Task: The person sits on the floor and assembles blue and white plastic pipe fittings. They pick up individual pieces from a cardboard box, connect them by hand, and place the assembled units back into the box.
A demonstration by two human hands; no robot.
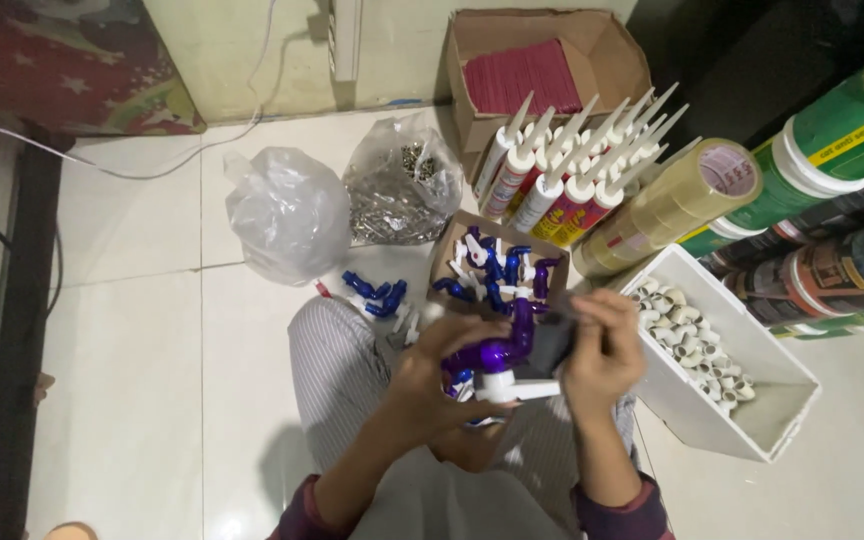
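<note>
Over the lap, left hand (pixel 432 385) grips the purple tap (pixel 500 352) by its body, right hand (pixel 602 350) pinching its dark end; rigid, light, glossy plastic, probably slippery, best held mid-body.

Hands: two, a left hand (pixel 432 375) and a right hand (pixel 602 355).
Plastic bags: two, one cloudy white bag (pixel 287 212) and one clear bag of metal bits (pixel 399 185).
Cardboard boxes: two, a large box (pixel 552 60) with red sheets and a small box (pixel 492 265) of blue and white taps.
White bin (pixel 752 410) of pipe elbows: one.
Stack of tape rolls (pixel 677 205): one.
Sealant tubes (pixel 562 170): about ten; exact count unclear.
Loose blue taps (pixel 374 293) on floor: a small cluster, number unclear.
</note>
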